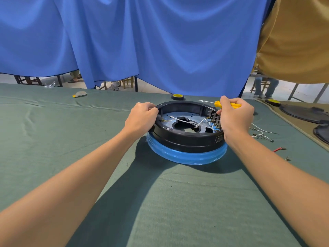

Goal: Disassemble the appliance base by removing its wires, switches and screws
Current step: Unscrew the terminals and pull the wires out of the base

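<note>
From the head camera, the appliance base (187, 139) sits at the middle of the green-clothed worktop (71, 139), open side up, a black ring whose lower part is wrapped in blue film. Your left hand (142, 116) grips its left rim, fingers curled over the edge. Your right hand (235, 116) is at the right rim with fingers curled, beside the row of switches (213, 117) on the inner wall; you cannot tell from here what those fingers pinch, if anything. White wires (201, 124) run across the metal plate (169, 117) inside the base to the switches. A yellow-handled screwdriver (235, 105) shows just behind your right hand, partly hidden by it. A roll of tape (177, 96) stands beyond the base. Loose wires (261, 132) lie on the worktop to your right, a red wire (278, 149) nearer you.
</note>
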The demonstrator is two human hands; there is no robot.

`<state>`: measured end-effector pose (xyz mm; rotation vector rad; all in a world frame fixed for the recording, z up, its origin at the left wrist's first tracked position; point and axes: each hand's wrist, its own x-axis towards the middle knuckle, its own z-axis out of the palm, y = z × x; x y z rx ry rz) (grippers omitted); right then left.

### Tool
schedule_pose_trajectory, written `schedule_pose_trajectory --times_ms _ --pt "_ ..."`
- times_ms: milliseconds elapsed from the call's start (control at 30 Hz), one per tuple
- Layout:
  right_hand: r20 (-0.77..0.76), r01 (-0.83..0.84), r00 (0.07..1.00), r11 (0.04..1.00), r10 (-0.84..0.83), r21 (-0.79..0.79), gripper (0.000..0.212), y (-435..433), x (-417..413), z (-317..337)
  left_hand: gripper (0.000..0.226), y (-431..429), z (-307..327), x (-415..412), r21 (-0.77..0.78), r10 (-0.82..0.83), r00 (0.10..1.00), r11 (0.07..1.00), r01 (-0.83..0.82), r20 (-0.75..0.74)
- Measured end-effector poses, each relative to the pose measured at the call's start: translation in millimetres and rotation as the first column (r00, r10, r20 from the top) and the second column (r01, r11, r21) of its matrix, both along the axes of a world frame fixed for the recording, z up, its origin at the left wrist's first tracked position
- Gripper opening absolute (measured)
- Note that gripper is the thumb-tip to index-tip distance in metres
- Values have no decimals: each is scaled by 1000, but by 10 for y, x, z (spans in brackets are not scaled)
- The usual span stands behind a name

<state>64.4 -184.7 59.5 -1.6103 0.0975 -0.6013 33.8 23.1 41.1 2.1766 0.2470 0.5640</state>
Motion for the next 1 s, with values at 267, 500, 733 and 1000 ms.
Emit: schedule_pose_trajectory --times_ms 267,500,733,1000 --pt "33 83 996 996 -83 -18 22 179 -60 -74 53 -116 -119 4 -84 -16 998 996 21 57" --pt "140 120 985 984 -101 -132 23 87 63 -57 43 -193 -240 0 -110 21 995 994 -11 93" --pt "563 104 803 884 196 -456 25 246 -466 -303 63 -138 -310 86 -24 22 987 1000 -18 161" --pt "652 202 706 804 277 -560 24 386 -473 -467 63 -97 -368 148 -62 -26 972 997 42 235"
